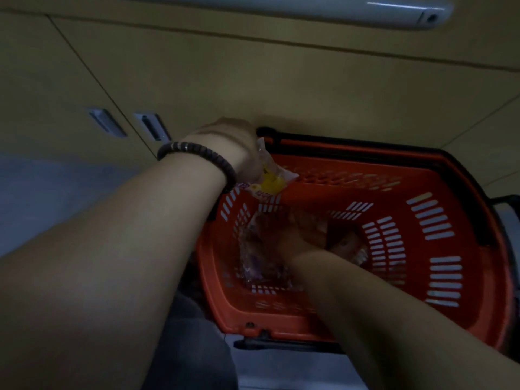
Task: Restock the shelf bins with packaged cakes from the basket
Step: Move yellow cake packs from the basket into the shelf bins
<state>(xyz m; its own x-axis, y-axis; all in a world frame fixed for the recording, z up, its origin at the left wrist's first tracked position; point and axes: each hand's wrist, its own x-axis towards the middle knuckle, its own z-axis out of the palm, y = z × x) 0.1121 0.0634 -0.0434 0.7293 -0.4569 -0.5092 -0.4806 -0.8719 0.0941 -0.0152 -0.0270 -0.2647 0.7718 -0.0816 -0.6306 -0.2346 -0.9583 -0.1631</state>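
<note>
We seem mid-restock: our left hand (225, 147) grips one packaged cake (271, 182) over the basket (422, 319), our right hand (298, 244) reaches among more packs (259, 249) (whether it grips, we cannot tell) and no bins are in view.

Beige cabinet doors (197, 80) with two recessed metal handles (107, 122); a white bar (365, 12) runs above, grey floor (42, 192) below

Red slotted basket (416, 294), clear-wrapped cakes (257, 249) at bottom, yellow-printed packet (271, 184) over rim
</note>
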